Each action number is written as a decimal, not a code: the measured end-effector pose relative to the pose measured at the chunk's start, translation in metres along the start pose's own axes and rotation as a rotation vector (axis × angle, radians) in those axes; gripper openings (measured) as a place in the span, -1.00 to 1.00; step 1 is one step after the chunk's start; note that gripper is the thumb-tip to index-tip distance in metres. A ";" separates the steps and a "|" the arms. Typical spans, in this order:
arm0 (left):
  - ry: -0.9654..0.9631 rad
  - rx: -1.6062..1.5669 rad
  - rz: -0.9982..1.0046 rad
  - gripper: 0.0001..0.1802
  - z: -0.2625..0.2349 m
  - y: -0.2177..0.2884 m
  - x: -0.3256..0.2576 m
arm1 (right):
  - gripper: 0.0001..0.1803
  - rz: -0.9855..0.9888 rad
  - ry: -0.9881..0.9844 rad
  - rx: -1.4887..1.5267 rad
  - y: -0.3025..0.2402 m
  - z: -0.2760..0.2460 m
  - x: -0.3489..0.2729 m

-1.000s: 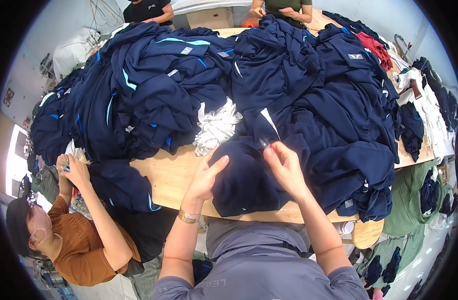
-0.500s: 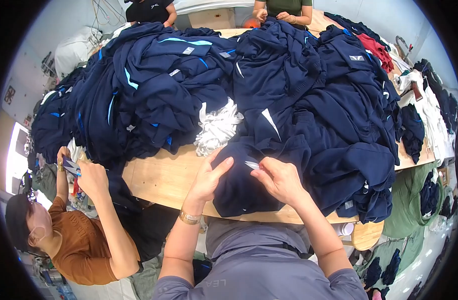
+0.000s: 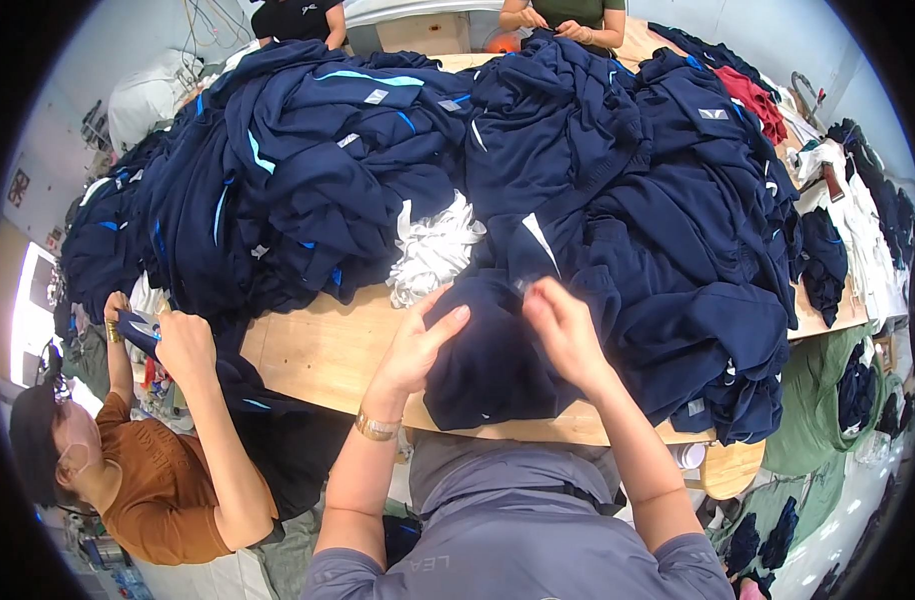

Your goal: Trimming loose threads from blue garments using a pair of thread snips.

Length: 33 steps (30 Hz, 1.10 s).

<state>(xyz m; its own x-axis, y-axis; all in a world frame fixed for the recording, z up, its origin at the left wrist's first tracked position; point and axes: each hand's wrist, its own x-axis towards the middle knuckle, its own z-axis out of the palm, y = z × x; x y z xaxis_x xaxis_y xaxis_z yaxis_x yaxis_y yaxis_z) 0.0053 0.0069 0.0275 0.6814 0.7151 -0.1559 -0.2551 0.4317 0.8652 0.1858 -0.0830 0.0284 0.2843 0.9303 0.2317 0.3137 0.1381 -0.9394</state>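
At the near edge of the table, my left hand [image 3: 415, 350] grips the left side of a navy garment [image 3: 488, 365], thumb on top and the other fingers partly hidden by the cloth. My right hand [image 3: 566, 335] is closed over the garment's upper right part. From its fingertips pokes a blurred pale tip of thread snips [image 3: 524, 286]; whether the blades touch the cloth I cannot tell. Just beyond my left hand lies a tangle of white strips [image 3: 433, 250].
A large heap of navy garments [image 3: 308, 180] covers the far left, and another pile [image 3: 688, 210] rises at the right. Bare wooden table [image 3: 303, 350] shows at the left. A co-worker [image 3: 168, 480] handles dark cloth with scissors at my left; two people stand across the table.
My right hand has swung up and away with the thread snips, which now look smeared. My left hand keeps its hold. The co-worker at left has lowered their cloth slightly.
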 end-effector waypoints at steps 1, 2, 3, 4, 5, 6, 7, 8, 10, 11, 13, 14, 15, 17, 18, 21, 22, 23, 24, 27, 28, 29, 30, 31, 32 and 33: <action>0.019 0.097 -0.006 -0.47 -0.003 0.000 0.007 | -0.74 0.105 0.013 0.171 0.007 0.001 0.006; 0.042 0.192 -0.014 -0.44 -0.005 0.002 0.011 | -0.71 0.054 0.046 0.213 0.010 0.004 0.013; 0.009 0.238 -0.021 -0.37 -0.008 0.007 0.018 | -0.73 0.014 0.063 0.213 0.010 0.008 0.021; 0.040 0.291 0.024 -0.42 0.003 0.017 0.019 | -0.73 0.099 -0.025 0.315 0.006 0.011 0.029; 0.068 0.344 0.065 -0.47 0.013 0.027 0.022 | -0.72 0.186 -0.110 0.415 0.002 0.012 0.035; 0.030 0.535 0.180 -0.55 0.004 0.030 0.036 | -0.71 0.219 -0.146 0.391 0.000 0.012 0.039; -0.017 0.727 0.295 -0.62 -0.005 0.032 0.050 | -0.70 0.250 -0.176 0.365 0.002 0.011 0.045; 0.146 0.987 0.515 -0.72 0.002 0.035 0.054 | -0.67 0.168 -0.003 0.343 0.023 0.011 0.052; 0.371 1.106 0.719 -0.71 -0.005 0.029 0.056 | -0.68 0.175 0.239 0.351 0.046 -0.005 0.061; 0.407 1.081 0.766 -0.71 -0.012 0.026 0.055 | -0.69 0.195 0.308 0.310 0.053 -0.017 0.059; 0.415 0.988 0.637 -0.73 -0.022 0.015 0.041 | -0.64 0.300 0.415 0.292 0.068 -0.039 0.054; 0.384 1.015 0.499 -0.73 -0.028 0.007 0.034 | -0.63 0.303 0.438 0.321 0.077 -0.046 0.050; 0.349 1.040 0.362 -0.74 -0.029 -0.001 0.026 | -0.61 0.304 0.462 0.350 0.085 -0.051 0.046; 0.325 0.988 0.192 -0.70 -0.019 -0.020 0.007 | -0.59 0.309 0.441 0.403 0.089 -0.049 0.040; 0.300 0.995 0.246 -0.64 -0.017 -0.041 0.003 | -0.60 0.299 0.417 0.435 0.091 -0.049 0.038; 0.203 1.323 0.351 -0.43 -0.007 -0.072 -0.002 | -0.61 0.271 0.402 0.519 0.087 -0.046 0.038; 0.205 1.322 0.353 -0.43 -0.007 -0.081 -0.001 | -0.61 0.262 0.415 0.527 0.086 -0.047 0.040; 0.244 1.384 0.338 -0.40 -0.008 -0.088 -0.001 | -0.61 0.259 0.413 0.527 0.087 -0.048 0.040; 0.284 1.446 0.322 -0.37 -0.010 -0.093 -0.001 | -0.60 0.254 0.425 0.534 0.090 -0.049 0.040; 0.378 1.510 0.222 -0.43 -0.004 -0.090 -0.003 | -0.58 0.242 0.460 0.526 0.099 -0.054 0.038; 0.381 1.512 0.222 -0.43 -0.005 -0.091 -0.005 | -0.58 0.238 0.475 0.515 0.100 -0.053 0.037; 0.339 1.554 0.193 -0.49 -0.008 -0.094 -0.006 | -0.58 0.237 0.473 0.518 0.100 -0.051 0.038; 0.298 1.595 0.165 -0.55 -0.010 -0.095 -0.006 | -0.57 0.226 0.490 0.482 0.099 -0.049 0.039; 0.299 1.596 0.168 -0.55 -0.011 -0.093 -0.006 | -0.56 0.214 0.509 0.443 0.100 -0.048 0.041; 0.320 1.360 0.117 -0.62 -0.012 -0.091 -0.005 | -0.56 0.210 0.509 0.445 0.100 -0.048 0.041; 0.336 1.124 0.069 -0.68 -0.015 -0.088 -0.004 | -0.60 0.237 0.517 0.390 0.100 -0.047 0.040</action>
<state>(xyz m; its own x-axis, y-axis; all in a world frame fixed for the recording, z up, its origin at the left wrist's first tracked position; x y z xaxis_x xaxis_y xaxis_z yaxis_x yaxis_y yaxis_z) 0.0149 -0.0257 -0.0550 0.4319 0.8996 -0.0647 0.5792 -0.2217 0.7844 0.2716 -0.0478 -0.0446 0.7308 0.6826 0.0084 -0.1313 0.1527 -0.9795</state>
